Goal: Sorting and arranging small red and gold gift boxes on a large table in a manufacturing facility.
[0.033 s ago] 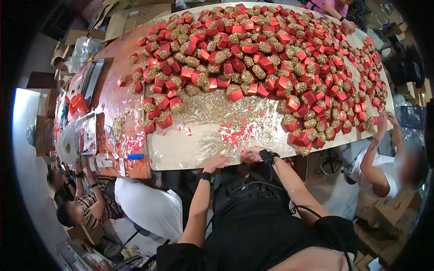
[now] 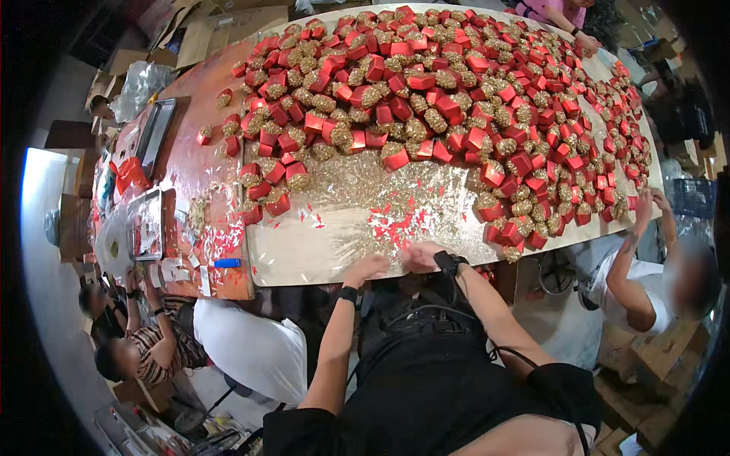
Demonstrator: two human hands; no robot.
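The left hand (image 2: 369, 268) and right hand (image 2: 420, 257) sit near each other at the tabletop's (image 2: 283, 254) close edge, fingers bent; whether these 2 grip anything, I cannot tell. Steady fingertips, clear of the scraps (image 2: 395, 226) before the heaped red-and-gold pieces (image 2: 418, 82), seem best. No writing is legible.

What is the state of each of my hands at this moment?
Left hand: at the table edge; open or closed cannot be told.
Right hand: near the red scraps; grip too unclear to tell.
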